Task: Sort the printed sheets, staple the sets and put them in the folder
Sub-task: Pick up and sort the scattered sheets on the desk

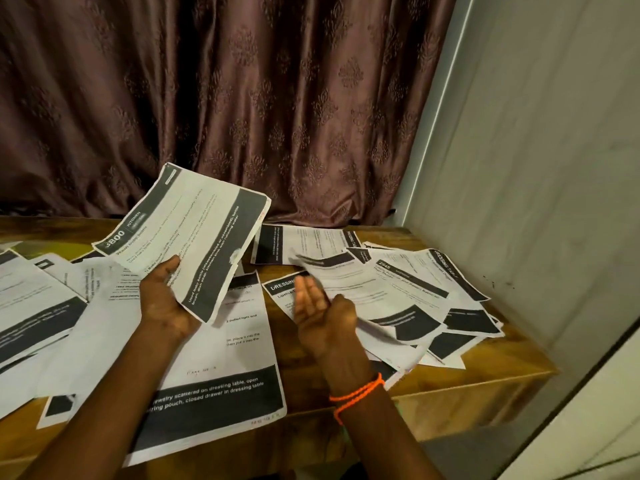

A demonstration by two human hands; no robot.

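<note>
Head camera, looking down at a wooden table (460,386): your left hand (166,299) grasps a printed sheet (187,233) by its near edge, thumb on top and fingers curled beneath, lifting it clear of the table and tilting it up toward the brown patterned curtain (242,98). The sheet carries a dark header reading "3800" and "KITCHEN". Your right hand (322,310) hovers palm-up beside it, fingers loose and straight, grasping nothing; an orange thread band (356,393) circles that wrist. Beneath both hands the remaining printed sheets lie scattered and overlapping: one spread at the left (41,306), a large page (221,386) under your forearms with text about a dressing table, and a fanned heap at the right (415,299), several headed "DRESSING TABLE". A pale wall (536,168) borders the table on the right.
</note>
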